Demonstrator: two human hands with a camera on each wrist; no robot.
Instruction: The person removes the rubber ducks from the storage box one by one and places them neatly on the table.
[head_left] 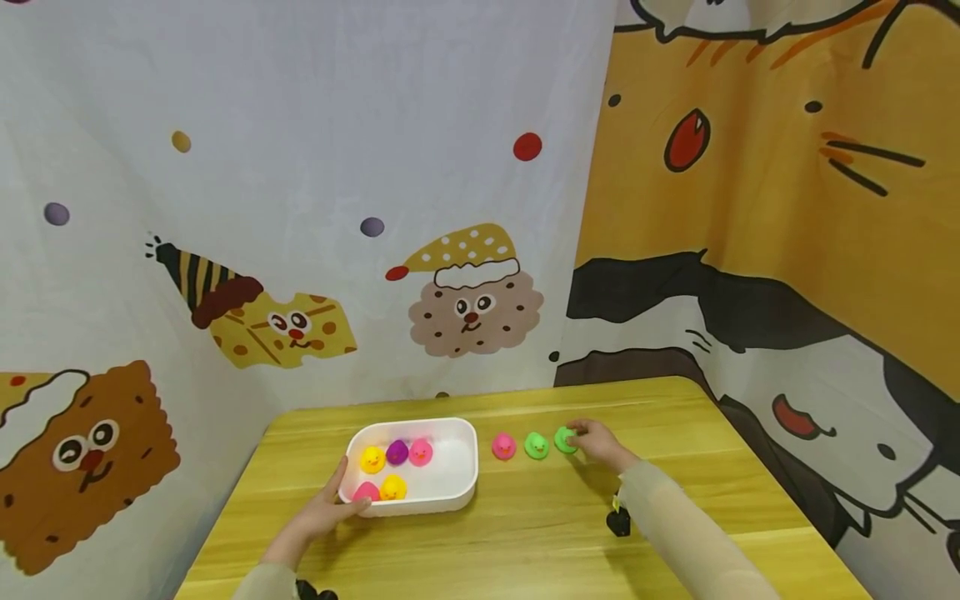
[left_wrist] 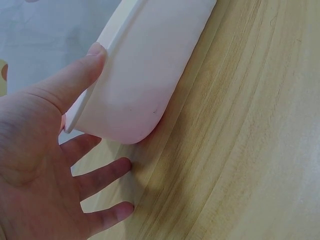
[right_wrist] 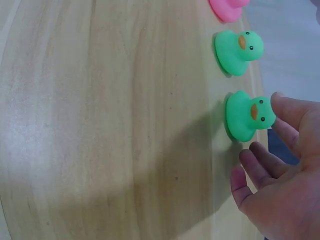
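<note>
At the left, a white plastic box (head_left: 453, 479) sits on the table with several yellow, purple and pink toy ducks inside. My left hand (head_left: 327, 506) holds its near left corner, thumb over the rim; in the left wrist view three fingers spread below the box (left_wrist: 145, 75). To the box's right a pink duck (head_left: 503, 447), a green duck (head_left: 536, 446) and another green duck (head_left: 563, 440) stand in a row. My right hand (head_left: 597, 442) is at the rightmost green duck (right_wrist: 245, 117), thumb beside its head, lower fingers apart from it.
The wooden table (head_left: 540, 542) carries the box and the row of ducks. Behind and to the right hangs a cloth (head_left: 300, 125) printed with cartoon figures, close to the table's far edge.
</note>
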